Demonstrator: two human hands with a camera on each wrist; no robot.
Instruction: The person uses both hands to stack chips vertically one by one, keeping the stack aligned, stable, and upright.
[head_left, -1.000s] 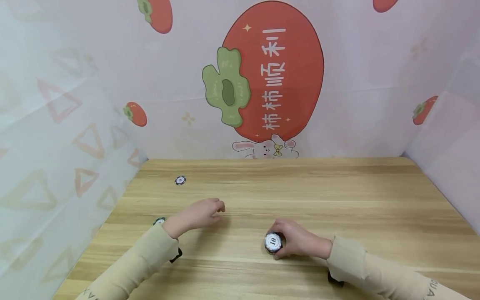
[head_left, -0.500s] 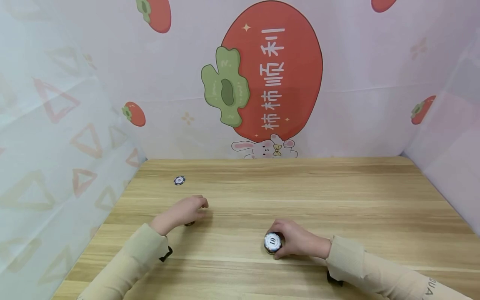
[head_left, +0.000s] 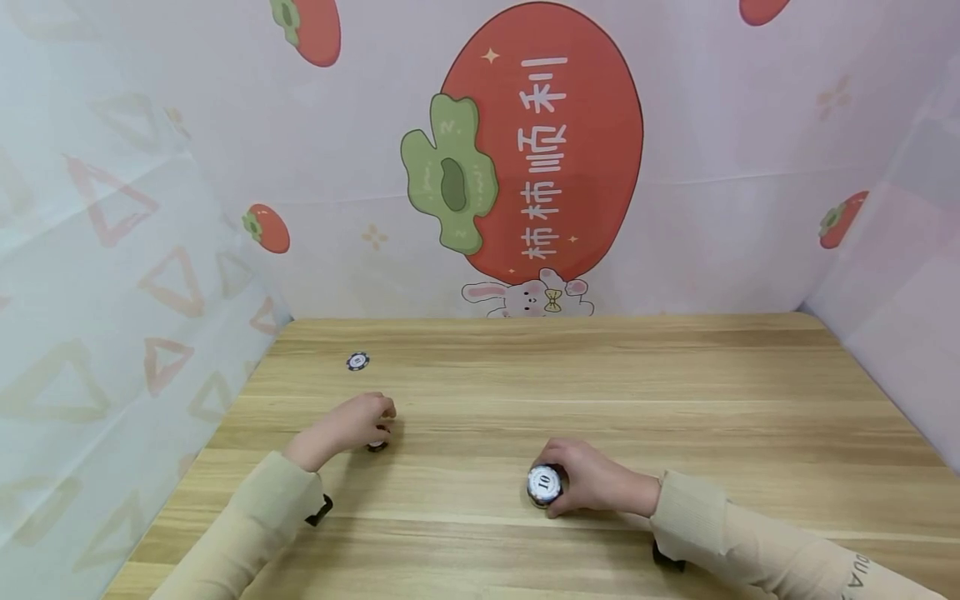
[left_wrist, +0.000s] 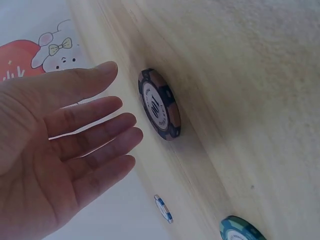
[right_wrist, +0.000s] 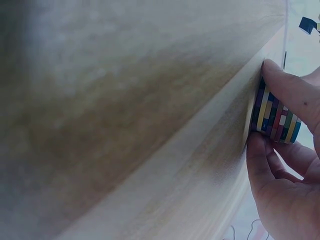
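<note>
My left hand [head_left: 347, 427] hovers over a dark-and-brown poker chip [left_wrist: 159, 104] marked 100 that lies on the table. In the left wrist view its thumb and fingers are extended, with the fingertips just short of the chip's edge. In the head view this chip [head_left: 377, 447] is partly covered by the fingers. My right hand [head_left: 592, 477] grips the sides of a poker chip stack [right_wrist: 276, 116] standing on the table, thumb on one side and fingers on the other. Layers of several colours show in the stack, and its top chip [head_left: 544, 483] reads 10.
A blue-and-white chip [head_left: 357, 361] lies toward the table's back left. In the left wrist view a green chip [left_wrist: 241, 229] is also on the wooden table [head_left: 675, 383]; my left forearm hides it in the head view. Printed cloth [head_left: 720, 242] walls the table at the back and sides.
My left hand has moved left, back to the 100 chip, which has come into sight under it, while its sleeve now covers the green chip. My right hand stays on the stack.
</note>
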